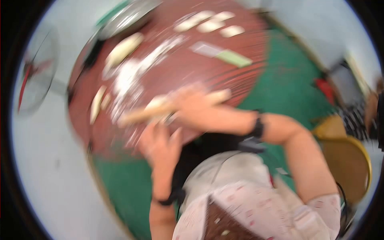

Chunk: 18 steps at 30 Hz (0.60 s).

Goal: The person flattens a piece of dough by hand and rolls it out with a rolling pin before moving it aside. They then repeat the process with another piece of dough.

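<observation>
A wooden rolling pin lies slantwise near the close edge of the round red table. My right hand is over its middle and grips it, though the fingers are smeared by motion. Under and behind the pin, a pale piece of dough shows in part. On the near side of the pin, my left hand has its thumb apart from the fingers, and its fingertips reach the dough's near edge. Whether they touch it is too blurred to tell.
White flour is strewn across the red table. A large dough lump, narrow dough strips, several flat dough pieces and a pale green scraper-like strip lie around. A metal basin stands at the far left; a yellow chair at right.
</observation>
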Each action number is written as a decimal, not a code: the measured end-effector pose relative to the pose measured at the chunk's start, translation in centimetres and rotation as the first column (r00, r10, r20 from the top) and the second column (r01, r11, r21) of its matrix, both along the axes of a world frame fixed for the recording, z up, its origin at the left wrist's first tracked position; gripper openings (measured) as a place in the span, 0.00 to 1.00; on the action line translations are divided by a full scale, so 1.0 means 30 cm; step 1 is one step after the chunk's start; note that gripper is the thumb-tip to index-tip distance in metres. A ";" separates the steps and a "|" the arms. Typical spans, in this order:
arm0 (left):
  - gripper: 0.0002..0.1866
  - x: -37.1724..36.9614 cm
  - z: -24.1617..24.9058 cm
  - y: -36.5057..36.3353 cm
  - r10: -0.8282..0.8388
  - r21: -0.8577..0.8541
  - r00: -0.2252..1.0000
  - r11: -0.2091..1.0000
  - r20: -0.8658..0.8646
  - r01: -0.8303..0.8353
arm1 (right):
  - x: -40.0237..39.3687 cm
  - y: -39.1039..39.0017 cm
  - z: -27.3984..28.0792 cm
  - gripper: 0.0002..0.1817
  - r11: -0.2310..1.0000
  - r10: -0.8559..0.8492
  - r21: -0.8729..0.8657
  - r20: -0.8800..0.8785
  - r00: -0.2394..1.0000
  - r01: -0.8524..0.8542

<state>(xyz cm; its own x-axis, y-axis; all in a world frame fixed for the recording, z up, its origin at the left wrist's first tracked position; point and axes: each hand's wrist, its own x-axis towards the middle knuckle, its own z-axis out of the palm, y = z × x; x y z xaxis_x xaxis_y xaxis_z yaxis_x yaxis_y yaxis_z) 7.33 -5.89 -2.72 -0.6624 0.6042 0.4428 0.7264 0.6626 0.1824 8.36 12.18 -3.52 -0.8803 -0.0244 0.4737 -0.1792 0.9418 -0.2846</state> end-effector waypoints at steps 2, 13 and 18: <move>0.26 -0.013 -0.014 -0.016 -0.001 -0.021 0.999 1.000 -0.032 0.000 | -0.007 0.032 0.019 0.13 0.995 0.009 0.096 -0.066 0.998 -0.003; 0.24 -0.328 0.160 0.024 -0.232 -0.178 0.948 0.945 0.219 0.273 | 0.030 0.226 0.013 0.22 0.995 -0.080 0.048 -0.201 0.976 0.091; 0.24 -0.344 0.143 0.057 -0.262 -0.223 0.934 0.922 0.242 0.317 | 0.078 0.271 -0.030 0.23 0.968 -0.172 0.144 -0.223 0.960 0.206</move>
